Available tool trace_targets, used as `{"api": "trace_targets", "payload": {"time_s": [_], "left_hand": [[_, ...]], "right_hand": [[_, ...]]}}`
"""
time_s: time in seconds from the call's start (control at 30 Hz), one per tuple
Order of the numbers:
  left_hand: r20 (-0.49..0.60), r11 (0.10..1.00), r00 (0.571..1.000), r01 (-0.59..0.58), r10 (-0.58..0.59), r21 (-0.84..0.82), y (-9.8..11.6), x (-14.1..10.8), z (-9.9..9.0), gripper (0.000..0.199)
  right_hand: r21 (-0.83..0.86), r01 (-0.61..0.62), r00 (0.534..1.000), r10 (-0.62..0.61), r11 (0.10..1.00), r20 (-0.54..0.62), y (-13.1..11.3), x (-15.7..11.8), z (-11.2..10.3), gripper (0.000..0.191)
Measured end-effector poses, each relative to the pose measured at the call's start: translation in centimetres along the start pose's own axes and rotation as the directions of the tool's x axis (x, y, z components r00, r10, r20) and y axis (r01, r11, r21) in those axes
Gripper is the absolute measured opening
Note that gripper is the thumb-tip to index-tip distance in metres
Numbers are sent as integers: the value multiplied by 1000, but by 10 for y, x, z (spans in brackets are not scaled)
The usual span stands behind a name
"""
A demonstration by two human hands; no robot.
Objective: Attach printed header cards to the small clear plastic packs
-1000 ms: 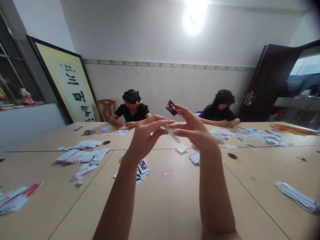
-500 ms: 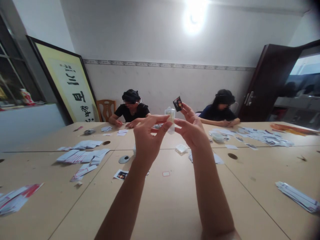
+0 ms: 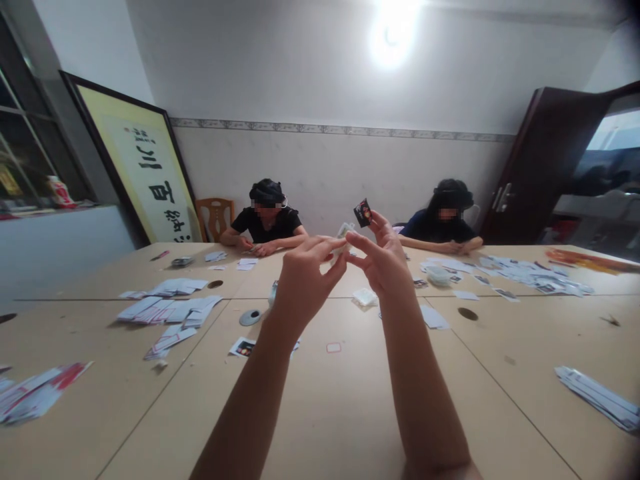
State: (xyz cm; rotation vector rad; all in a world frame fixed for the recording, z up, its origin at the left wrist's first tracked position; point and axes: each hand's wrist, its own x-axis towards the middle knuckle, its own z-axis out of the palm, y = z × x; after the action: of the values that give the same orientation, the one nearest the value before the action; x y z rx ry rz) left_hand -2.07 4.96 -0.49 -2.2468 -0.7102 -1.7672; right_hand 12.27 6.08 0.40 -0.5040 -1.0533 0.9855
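Note:
A small clear plastic case is held up above the table, partly hidden behind my fingers. My left hand pinches it from the left between thumb and fingers. From the right, my right hand touches the case with its thumb and a finger. A small black card with a coloured picture stands up between other fingertips of my right hand. What lies inside the case is too small to tell.
Paper stacks lie on the table at left, scattered cards at right. A white case sits mid-table, a grey disc left of it. Two people sit across.
The clear case has tilted and is now more covered by my fingers. My hands and the black card have shifted slightly right in view.

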Motion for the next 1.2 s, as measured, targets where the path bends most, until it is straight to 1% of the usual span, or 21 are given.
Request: {"api": "trace_targets", "payload": {"time_s": [0.07, 0.13, 0.27, 0.4, 0.57, 0.7, 0.77, 0.83, 0.9, 0.97, 1.03, 1.1, 1.2], "left_hand": [[-9, 989, 997, -74, 76, 128, -2, -1, 3, 19], [-7, 969, 994, -107, 112, 223, -4, -1, 4, 19], [-12, 938, 993, -108, 118, 329, -8, -2, 4, 22], [-43, 885, 994, -71, 102, 460, -11, -3, 6, 24], [-29, 851, 993, -81, 112, 518, -14, -1, 7, 28], [-16, 826, 992, -98, 128, 555, -17, -1, 9, 28], [-17, 833, 992, -92, 121, 545, -18, -1, 9, 27], [-28, 865, 995, -65, 91, 497, -17, -1, 7, 25], [-41, 916, 999, -16, 35, 400, -14, 0, 3, 23], [-43, 960, 998, 48, -37, 277, -10, 1, -4, 20], [-41, 976, 994, 107, -101, 189, -5, 2, -12, 18], [-42, 977, 990, 141, -136, 157, 0, 3, -18, 17], [-56, 978, 985, 168, -162, 124, 3, 4, -23, 17]], "right_hand": [[-21, 5, 999, -5, 1000, -36, 4, 1, 1, 96], [-38, 12, 998, -14, 999, -58, 8, 1, 3, 100], [-20, 35, 996, -37, 999, -84, 17, 0, 9, 114], [-20, 93, 987, -95, 995, -130, 27, -1, 17, 120], [10, 64, 981, -61, 998, -183, 34, -3, 24, 131], [10, 54, 981, -51, 998, -187, 35, -2, 25, 130], [-4, 63, 980, -63, 998, -186, 36, -2, 24, 127], [-14, 72, 980, -73, 997, -188, 36, -2, 24, 128], [-22, 63, 983, -66, 998, -170, 36, -3, 24, 131], [-28, 44, 991, -47, 999, -123, 35, -4, 24, 130], [-33, 37, 998, -39, 999, -58, 34, -4, 24, 122], [-28, 40, 999, -40, 999, -8, 33, -3, 24, 111], [21, 24, 1000, -24, 999, 16, 33, 0, 21, 98]]}}
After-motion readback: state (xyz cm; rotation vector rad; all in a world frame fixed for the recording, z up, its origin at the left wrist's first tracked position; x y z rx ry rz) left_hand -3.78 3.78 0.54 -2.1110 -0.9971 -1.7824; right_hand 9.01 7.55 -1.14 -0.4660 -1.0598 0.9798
